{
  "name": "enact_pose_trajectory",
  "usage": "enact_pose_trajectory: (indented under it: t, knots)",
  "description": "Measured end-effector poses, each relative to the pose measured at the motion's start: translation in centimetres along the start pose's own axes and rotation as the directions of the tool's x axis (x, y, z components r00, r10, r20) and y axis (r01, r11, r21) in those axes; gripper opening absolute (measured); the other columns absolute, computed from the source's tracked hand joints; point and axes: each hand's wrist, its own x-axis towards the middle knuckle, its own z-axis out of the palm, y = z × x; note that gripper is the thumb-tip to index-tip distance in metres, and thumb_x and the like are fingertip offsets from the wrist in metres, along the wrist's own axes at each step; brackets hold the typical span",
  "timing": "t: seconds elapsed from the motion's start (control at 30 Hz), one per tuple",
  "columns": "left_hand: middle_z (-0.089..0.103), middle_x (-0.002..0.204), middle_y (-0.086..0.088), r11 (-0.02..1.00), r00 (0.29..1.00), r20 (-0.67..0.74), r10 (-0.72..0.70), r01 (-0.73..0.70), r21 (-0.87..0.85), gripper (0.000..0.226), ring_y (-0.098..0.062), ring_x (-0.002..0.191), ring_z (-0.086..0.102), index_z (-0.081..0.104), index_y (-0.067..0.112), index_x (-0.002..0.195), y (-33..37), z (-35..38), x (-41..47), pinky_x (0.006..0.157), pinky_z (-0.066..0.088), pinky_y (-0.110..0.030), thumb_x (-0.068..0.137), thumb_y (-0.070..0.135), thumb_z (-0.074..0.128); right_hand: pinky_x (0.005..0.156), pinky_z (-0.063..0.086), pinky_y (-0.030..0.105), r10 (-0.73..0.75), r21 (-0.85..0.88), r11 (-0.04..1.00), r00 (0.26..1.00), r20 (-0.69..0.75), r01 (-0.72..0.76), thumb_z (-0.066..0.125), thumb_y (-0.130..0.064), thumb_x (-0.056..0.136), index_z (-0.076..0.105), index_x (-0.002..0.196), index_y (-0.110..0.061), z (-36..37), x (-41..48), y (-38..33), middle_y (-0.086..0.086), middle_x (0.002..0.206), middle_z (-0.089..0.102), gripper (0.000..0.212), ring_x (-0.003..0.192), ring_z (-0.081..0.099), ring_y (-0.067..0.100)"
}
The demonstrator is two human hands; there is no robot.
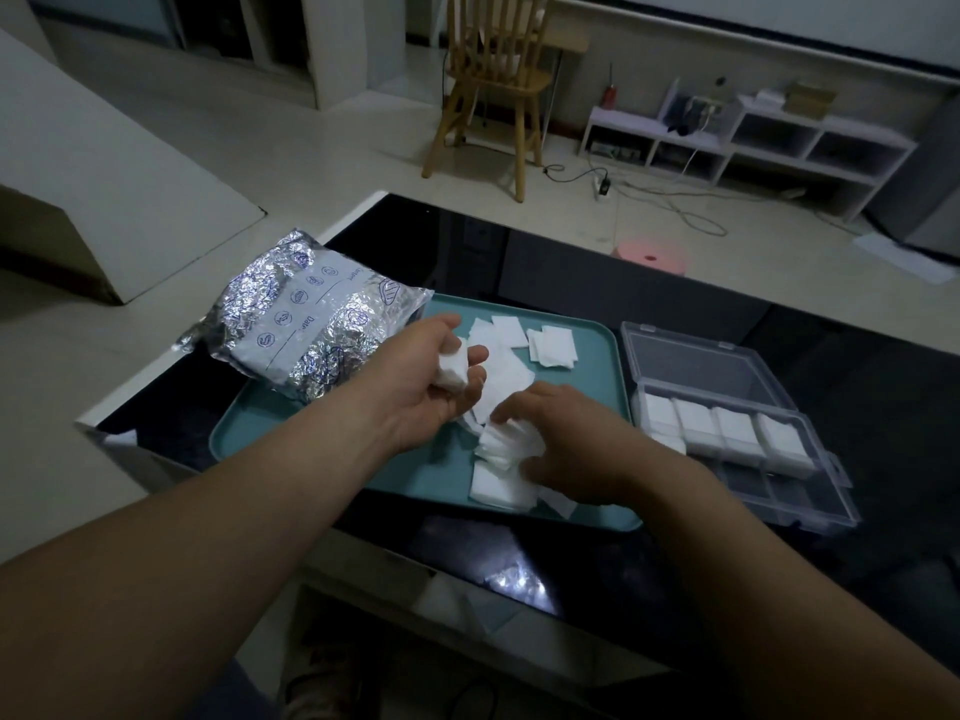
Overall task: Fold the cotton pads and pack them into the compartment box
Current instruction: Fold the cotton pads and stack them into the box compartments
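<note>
The crinkled silver foil bag point(306, 330) at the far left of the table carries blue print on a white panel. Only the word "Date" can be read there, running sideways. A second word farther along and the round blue emblems are too small to read.

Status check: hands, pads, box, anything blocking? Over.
Left hand holds folded pads. Right hand grips loose pads on tray. Compartment box open, far row filled, near row mostly empty. Nothing blocking the box.
</note>
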Motion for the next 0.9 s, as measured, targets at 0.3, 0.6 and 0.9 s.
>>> enact_pose_trajectory:
  t: [0.3, 0.6, 0.9]
  knots:
    - [0.067, 0.096, -0.015, 0.994, 0.999, 0.028, 0.018, -0.021, 0.110, 0.045, -0.021, 0.067, 0.060, 0.060, 0.024, 0.127, -0.4, 0.5, -0.5, 0.055, 0.054, -0.026, 0.096, 0.000, 0.039, 0.096, 0.051, 0.035, -0.017, 0.067, 0.998, 0.998, -0.057, 0.021, 0.055, -0.016, 0.104, 0.072, 0.130, -0.026, 0.0, 0.1, 0.7, -0.002, 0.127, 0.070, 0.032, 0.114, 0.063, 0.021]
    - [0.066, 0.093, -0.014, 0.975, 0.994, 0.092, 0.067, -0.085, 0.205, 0.039, -0.021, 0.066, 0.060, 0.055, 0.021, 0.132, -0.9, 0.9, -0.8, 0.059, 0.052, -0.031, 0.102, 0.003, 0.039, 0.077, 0.052, 0.033, 0.065, 0.089, 0.995, 0.985, -0.159, -0.051, 0.061, -0.025, 0.102, 0.076, 0.101, -0.022, -0.9, 0.1, 1.1, -0.003, 0.096, 0.071, 0.016, 0.087, 0.063, 0.020]
    - [0.057, 0.094, -0.013, 0.973, 0.990, 0.112, 0.082, -0.104, 0.204, 0.044, -0.021, 0.067, 0.057, 0.058, 0.025, 0.130, -1.2, 0.7, -0.6, 0.058, 0.052, -0.030, 0.098, -0.001, 0.044, 0.076, 0.052, 0.033, 0.085, 0.091, 0.993, 0.987, -0.137, -0.073, 0.056, -0.023, 0.105, 0.076, 0.104, -0.023, -1.3, 0.0, 1.4, -0.008, 0.098, 0.071, 0.021, 0.087, 0.063, 0.016]
